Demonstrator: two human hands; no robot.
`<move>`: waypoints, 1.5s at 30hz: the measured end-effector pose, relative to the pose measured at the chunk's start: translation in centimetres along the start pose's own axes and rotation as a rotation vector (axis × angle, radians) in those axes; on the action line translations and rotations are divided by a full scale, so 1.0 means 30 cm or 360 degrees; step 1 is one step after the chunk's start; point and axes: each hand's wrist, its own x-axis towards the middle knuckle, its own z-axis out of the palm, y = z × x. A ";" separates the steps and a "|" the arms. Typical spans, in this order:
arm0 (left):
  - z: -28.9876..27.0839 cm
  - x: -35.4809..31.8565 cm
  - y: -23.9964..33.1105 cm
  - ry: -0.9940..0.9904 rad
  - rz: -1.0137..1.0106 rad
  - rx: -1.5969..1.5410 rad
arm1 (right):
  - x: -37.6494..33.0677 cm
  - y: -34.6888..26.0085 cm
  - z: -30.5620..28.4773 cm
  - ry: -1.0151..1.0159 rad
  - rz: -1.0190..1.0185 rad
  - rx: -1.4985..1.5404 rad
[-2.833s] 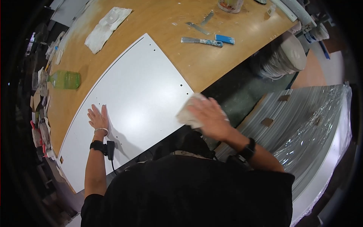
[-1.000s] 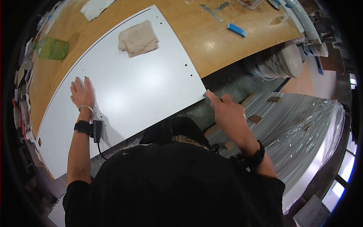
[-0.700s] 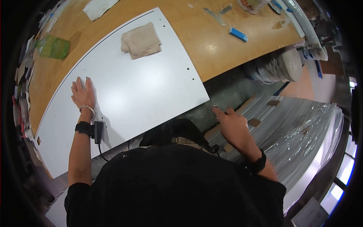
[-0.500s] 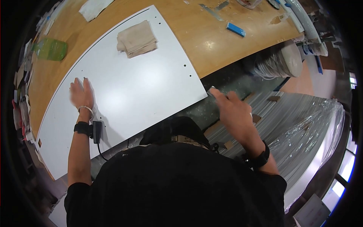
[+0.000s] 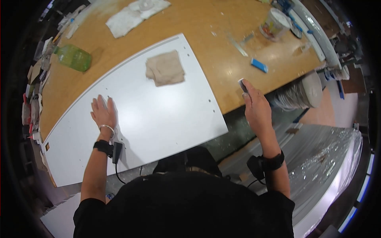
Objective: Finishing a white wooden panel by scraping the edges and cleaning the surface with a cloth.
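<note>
A white panel with one curved edge and several small holes lies on the wooden table. Flat on it, fingers spread, rests my left hand, holding nothing. My right hand is closed around a small flat grey tool, whose tip sticks out past thumb and forefinger; its exact kind is hard to make out. That hand hovers right of the panel, over the table's front edge. Toward the panel's far end sits a folded beige cloth.
On the wooden table are a green bottle lying at left, white cloths, a blue block and a clear tub. Below right stand a white bucket and a stack wrapped in plastic film.
My right hand has risen from beside the panel's near right corner to over the table edge, tool still held. My left hand stays flat on the panel. The whole view has shifted.
</note>
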 end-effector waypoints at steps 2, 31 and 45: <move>-0.015 -0.003 0.010 -0.0002 -0.0008 -0.0022 | 0.112 0.010 0.055 -0.0005 0.0112 -0.0088; -0.057 -0.081 -0.170 -0.0256 0.0330 -0.0655 | 0.161 -0.640 0.808 0.0170 -0.1156 -0.0551; -0.036 0.340 -1.150 0.0143 0.0026 -0.0269 | 0.176 -1.018 0.988 -0.0137 -0.0792 -0.0226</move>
